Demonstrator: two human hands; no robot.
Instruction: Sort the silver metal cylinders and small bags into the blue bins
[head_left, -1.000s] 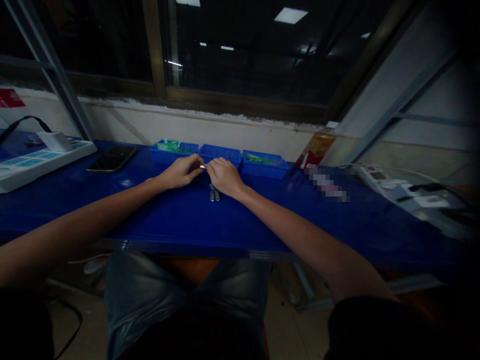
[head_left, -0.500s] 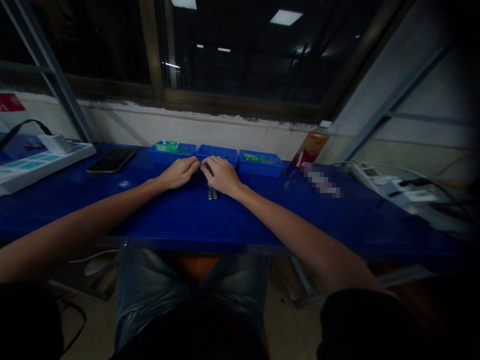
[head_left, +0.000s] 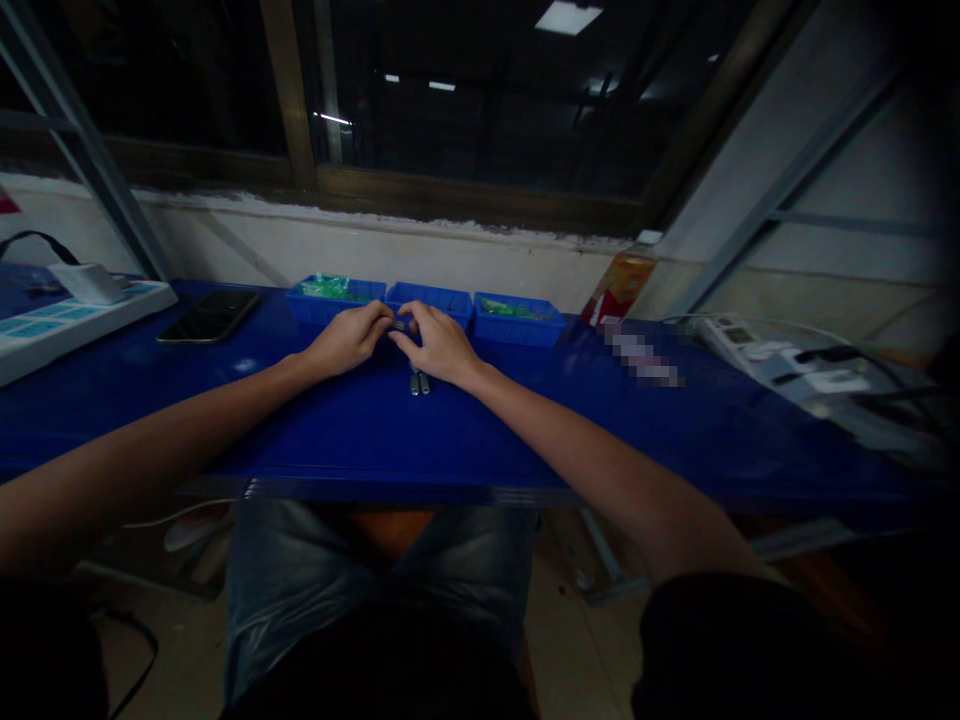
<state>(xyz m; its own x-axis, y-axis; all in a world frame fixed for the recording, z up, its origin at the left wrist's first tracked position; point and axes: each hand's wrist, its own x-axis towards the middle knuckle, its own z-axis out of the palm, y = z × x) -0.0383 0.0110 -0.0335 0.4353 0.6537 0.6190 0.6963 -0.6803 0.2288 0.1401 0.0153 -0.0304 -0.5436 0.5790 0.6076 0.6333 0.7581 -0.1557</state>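
A small grey piece (head_left: 398, 325) lies between the two hands, at the fingertips of the left hand (head_left: 346, 342), whose thumb and forefinger are pinched together on it. The right hand (head_left: 444, 345) is curved around the near side of the same spot, its thumb and forefinger parted in a C; whether it touches the piece cannot be told. The piece is short and narrow, with a dull metallic look, too small and dim for its shape to be read further.

Just below the right hand's thumb, two short metal cylinders (head_left: 420, 384) lie side by side on the blue table (head_left: 337, 430), their rounded ends towards the person and their far ends partly hidden.

Beyond the hands stand three blue bins in a row: the left bin (head_left: 306, 311) and right bin (head_left: 517, 331) hold green, plastic-like material, while the middle bin (head_left: 467, 318) is partly covered by the right hand. Further left are a dark smartphone (head_left: 210, 317) and a white power strip (head_left: 75, 330); to the right, a tilted orange-and-red package (head_left: 622, 287) and another power strip (head_left: 739, 345).
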